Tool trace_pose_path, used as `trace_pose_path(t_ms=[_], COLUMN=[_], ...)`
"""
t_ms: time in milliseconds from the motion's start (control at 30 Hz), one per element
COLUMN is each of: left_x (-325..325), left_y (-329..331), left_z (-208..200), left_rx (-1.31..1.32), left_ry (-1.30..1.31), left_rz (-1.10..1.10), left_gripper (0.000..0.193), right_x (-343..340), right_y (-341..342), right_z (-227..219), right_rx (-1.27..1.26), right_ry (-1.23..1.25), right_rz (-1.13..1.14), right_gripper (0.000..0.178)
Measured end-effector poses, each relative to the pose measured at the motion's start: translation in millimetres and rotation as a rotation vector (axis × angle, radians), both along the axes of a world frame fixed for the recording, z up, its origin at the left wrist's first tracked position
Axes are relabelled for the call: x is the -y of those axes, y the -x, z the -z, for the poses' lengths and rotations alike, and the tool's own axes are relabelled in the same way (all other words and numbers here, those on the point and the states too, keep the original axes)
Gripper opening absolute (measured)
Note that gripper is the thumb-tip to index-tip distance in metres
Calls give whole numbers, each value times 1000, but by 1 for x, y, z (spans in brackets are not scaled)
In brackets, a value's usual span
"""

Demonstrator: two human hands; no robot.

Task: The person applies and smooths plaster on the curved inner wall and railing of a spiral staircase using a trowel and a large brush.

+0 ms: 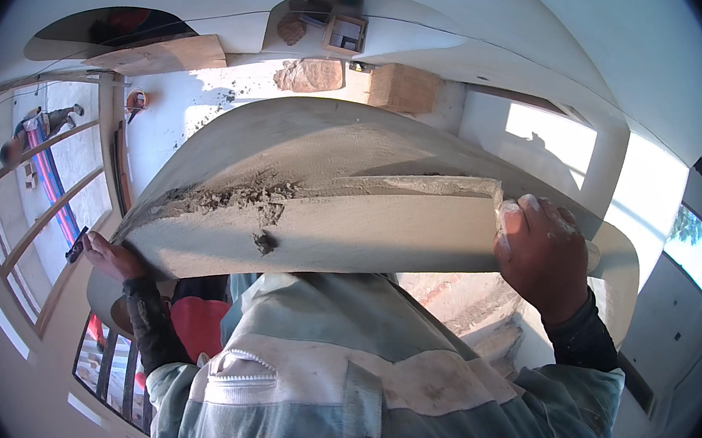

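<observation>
My right hand [544, 256] is closed round the handle of a plaster-smeared trowel [431, 185]. Its long narrow blade reaches left across a grey curved wall surface [350, 227]. Rough, wet-looking plaster [234, 196] clings in clumps left of the blade, and one loose lump [264, 242] sits lower down. At the surface's left end, my left hand [113, 257] has its fingers bent at a small black object [76, 245] by a window frame. I cannot make out what that object is. White plaster marks my right knuckles.
A framed window opening [32, 224] stands on the left, with a person [12, 151] beyond it. Farther off are a plywood box [403, 88], a brown sack [310, 75], an orange bucket [137, 101] and a leaning board [163, 54]. Something red [196, 331] hangs below my left arm.
</observation>
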State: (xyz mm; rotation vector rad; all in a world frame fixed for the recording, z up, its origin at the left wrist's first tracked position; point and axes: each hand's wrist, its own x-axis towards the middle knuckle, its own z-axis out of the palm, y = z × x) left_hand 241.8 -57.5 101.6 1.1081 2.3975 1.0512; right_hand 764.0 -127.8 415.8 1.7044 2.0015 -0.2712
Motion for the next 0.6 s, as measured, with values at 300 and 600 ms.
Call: trace_pose_path(t_ms=[300, 600], left_x=[2, 9], left_y=[8, 20], left_z=[11, 16], left_rx=[-71, -53], left_ry=[-4, 20], left_rz=[56, 65], left_gripper=[62, 61], right_x=[-8, -34], right_y=[75, 71], right_z=[27, 31], right_rx=[31, -16], right_ry=[-93, 31], right_rz=[-118, 148], right_gripper=[18, 33])
